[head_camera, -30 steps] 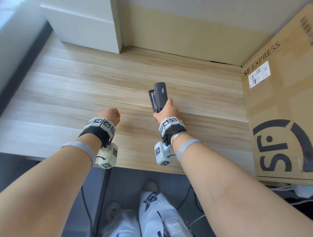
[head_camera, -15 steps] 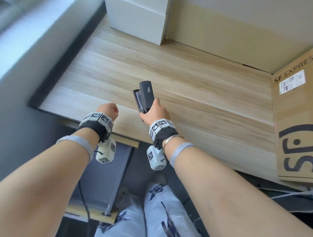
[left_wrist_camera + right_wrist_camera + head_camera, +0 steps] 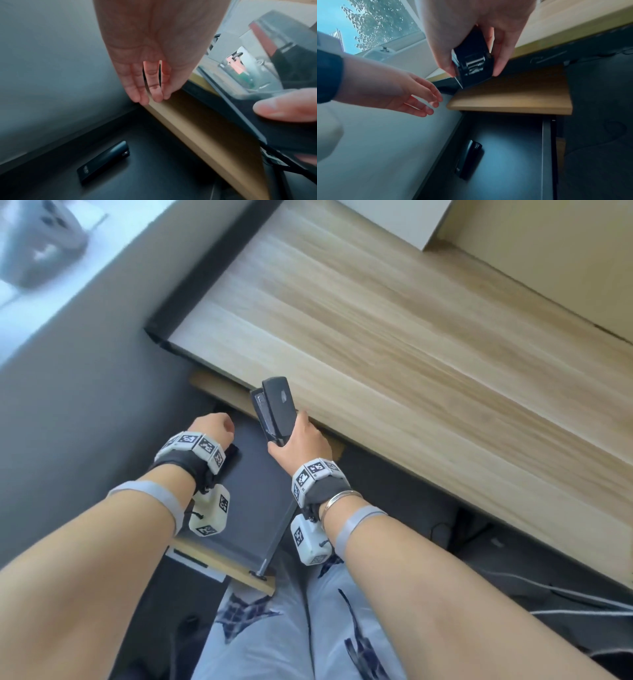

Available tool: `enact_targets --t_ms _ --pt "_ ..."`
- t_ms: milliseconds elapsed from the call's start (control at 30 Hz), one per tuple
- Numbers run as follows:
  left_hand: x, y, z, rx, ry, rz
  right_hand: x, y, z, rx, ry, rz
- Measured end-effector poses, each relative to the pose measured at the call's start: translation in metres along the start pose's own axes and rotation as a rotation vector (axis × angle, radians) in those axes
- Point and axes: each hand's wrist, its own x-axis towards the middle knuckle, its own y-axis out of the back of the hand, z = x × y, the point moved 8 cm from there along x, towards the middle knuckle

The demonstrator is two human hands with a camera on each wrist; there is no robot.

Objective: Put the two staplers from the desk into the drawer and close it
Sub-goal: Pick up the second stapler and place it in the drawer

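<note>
My right hand [image 3: 298, 440] grips a dark stapler [image 3: 274, 412] by its rear end, nose pointing up and away, just past the desk's front edge above the open drawer [image 3: 260, 501]. In the right wrist view thumb and fingers pinch this stapler [image 3: 472, 59] on both sides. A second dark stapler [image 3: 469, 161] lies flat on the drawer's dark floor near its left wall, and it also shows in the left wrist view as the stapler [image 3: 104, 162]. My left hand [image 3: 149, 93] hovers empty over the drawer's left side, fingers relaxed and nearly straight.
The wooden desk [image 3: 428, 364] runs to the right and away. A grey wall [image 3: 68, 392] hems in the drawer's left side. The drawer's wooden front [image 3: 226, 565] lies close to my legs [image 3: 274, 638]. Cables [image 3: 565, 601] lie on the floor at the right.
Both hands moved off the desk top, back and down to the open drawer. The right hand carried the stapler along. The head view swung left and down, bringing the drawer into sight.
</note>
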Motion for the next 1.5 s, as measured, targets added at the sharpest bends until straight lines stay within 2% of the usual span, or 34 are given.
enact_targets --t_ms 133,267,366,666,800,1133,1499 --pt "0.002 -0.023 -0.033 0.010 0.044 -0.032 -0.001 -0.030 -0.007 -0.059 0.073 -0.025" --pt "0.008 -0.047 -0.058 -0.003 0.076 -0.074 0.003 -0.072 0.005 -0.116 0.046 -0.124" --pt "0.019 -0.063 -0.080 -0.023 0.116 -0.100 0.012 -0.108 0.024 -0.124 -0.042 -0.188" --pt "0.047 -0.088 -0.119 -0.055 0.182 -0.107 0.035 -0.174 0.062 -0.048 -0.310 -0.284" --pt "0.058 -0.102 -0.124 -0.060 0.185 -0.143 0.043 -0.191 0.074 0.007 -0.434 -0.254" --pt "0.076 -0.124 -0.130 -0.080 0.187 -0.158 0.039 -0.227 0.088 0.083 -0.553 -0.207" --pt "0.063 -0.133 -0.146 -0.077 0.205 -0.172 0.042 -0.242 0.087 0.090 -0.593 -0.354"
